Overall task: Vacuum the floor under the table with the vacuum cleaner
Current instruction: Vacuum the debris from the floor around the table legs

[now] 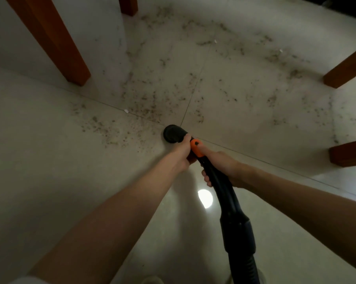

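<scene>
Both hands are on the vacuum cleaner's black hose handle (218, 179), which runs from the bottom edge of the frame up toward the middle of the floor. The left hand (181, 152) is further forward, its fingers wrapped round the tube just behind the round black nozzle (172, 133). The right hand (220, 167) grips the handle right behind it, thumb lying along an orange slider (196, 148), and the fingers (205, 177) curl underneath the tube. So both are closed tight on the thing, nothing loose.

The nozzle sits low over the pale tiled floor (50, 150), right by where the grout lines cross, though I can't tell if it's actually touching. Just past it starts the mess: dark crumbs and dust (144, 99) scattered all over the tiles, spreading out between the wooden table legs. One leg (56, 42) stands to the upper left, another (129, 5) at the top, and two more (347, 68) poke in from the right edge. A bright round light reflection (204, 198) shines off the floor between the forearms.
</scene>
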